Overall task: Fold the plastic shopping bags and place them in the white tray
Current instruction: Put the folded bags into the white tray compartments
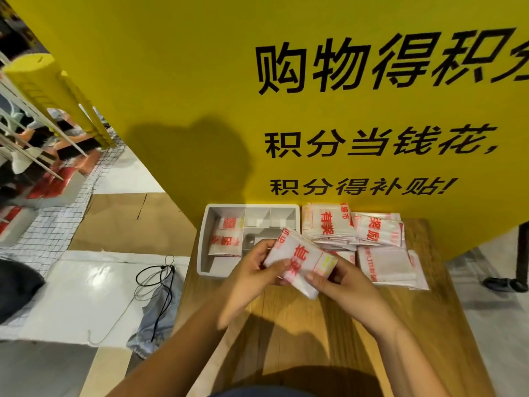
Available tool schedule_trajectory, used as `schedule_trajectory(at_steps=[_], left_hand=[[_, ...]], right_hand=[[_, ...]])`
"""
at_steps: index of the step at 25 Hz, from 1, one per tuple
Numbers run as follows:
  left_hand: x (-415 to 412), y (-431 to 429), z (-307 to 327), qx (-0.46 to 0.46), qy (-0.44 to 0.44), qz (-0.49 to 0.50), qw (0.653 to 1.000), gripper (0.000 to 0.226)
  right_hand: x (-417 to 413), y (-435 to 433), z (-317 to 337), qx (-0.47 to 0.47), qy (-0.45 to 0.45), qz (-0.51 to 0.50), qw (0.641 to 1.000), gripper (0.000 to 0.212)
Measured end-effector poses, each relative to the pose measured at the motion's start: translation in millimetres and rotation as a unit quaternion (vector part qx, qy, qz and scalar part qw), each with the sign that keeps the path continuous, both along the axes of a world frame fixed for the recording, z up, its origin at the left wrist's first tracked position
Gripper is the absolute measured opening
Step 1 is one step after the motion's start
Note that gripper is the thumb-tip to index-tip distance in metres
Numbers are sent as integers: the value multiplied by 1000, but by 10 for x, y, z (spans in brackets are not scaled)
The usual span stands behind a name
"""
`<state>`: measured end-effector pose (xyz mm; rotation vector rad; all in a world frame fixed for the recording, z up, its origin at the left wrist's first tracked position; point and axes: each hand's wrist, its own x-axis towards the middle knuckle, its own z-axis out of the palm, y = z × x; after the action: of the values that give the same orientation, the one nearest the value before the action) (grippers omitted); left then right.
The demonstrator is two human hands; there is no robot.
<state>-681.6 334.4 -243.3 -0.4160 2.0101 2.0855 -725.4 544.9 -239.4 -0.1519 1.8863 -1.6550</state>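
Note:
A folded white plastic bag with red print [299, 257] is held above the wooden table, just right of the white tray [206, 242]. My left hand [252, 275] pinches its left edge and my right hand [340, 282] grips its lower right corner. The tray has several compartments; its left one holds a folded bag [227, 236]. More white bags with red print [360, 233] lie stacked on the table to the right of the tray, against the yellow board.
The small wooden table [315, 339] stands against a big yellow sign board [200, 81]. On the floor to the left lie a grey cloth with black cords [156, 305], cardboard [128, 219] and netting. A person's shoe [505, 283] is at the far right.

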Motion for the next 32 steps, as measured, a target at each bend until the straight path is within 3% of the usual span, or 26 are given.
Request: schedule_trajectory(at_steps=[2,5,8,11,15,20,27,29,32], left_hand=[[73,-158,-35,9,-18,51,998,43],[66,-362,-64,19,-26,124,992,41],[28,-419,-55,6,-39,178,983,31],[54,-482,-55,-2,-44,188,981,32],[120,-650,-58,-27,-45,213,976,25],[125,-801,-123,-28,-69,234,969,28],[60,-745,-121,-8,-58,223,973,27],[61,-733,-113,-3,-51,218,975,25],[81,-725,-109,2,-52,216,975,26]], right_hand=[[-3,61,-118,30,13,-63,997,22],[-242,152,-242,153,129,-198,960,15],[-633,100,-244,291,235,-199,906,45],[-960,-19,-272,373,202,-175,888,64],[-1069,-107,-311,332,149,-174,915,62],[-1010,-82,-327,265,170,-199,928,53],[-914,-62,-186,171,98,-208,958,51],[-901,-55,-178,139,65,-204,967,43],[-849,-51,-164,157,95,-195,964,27]])
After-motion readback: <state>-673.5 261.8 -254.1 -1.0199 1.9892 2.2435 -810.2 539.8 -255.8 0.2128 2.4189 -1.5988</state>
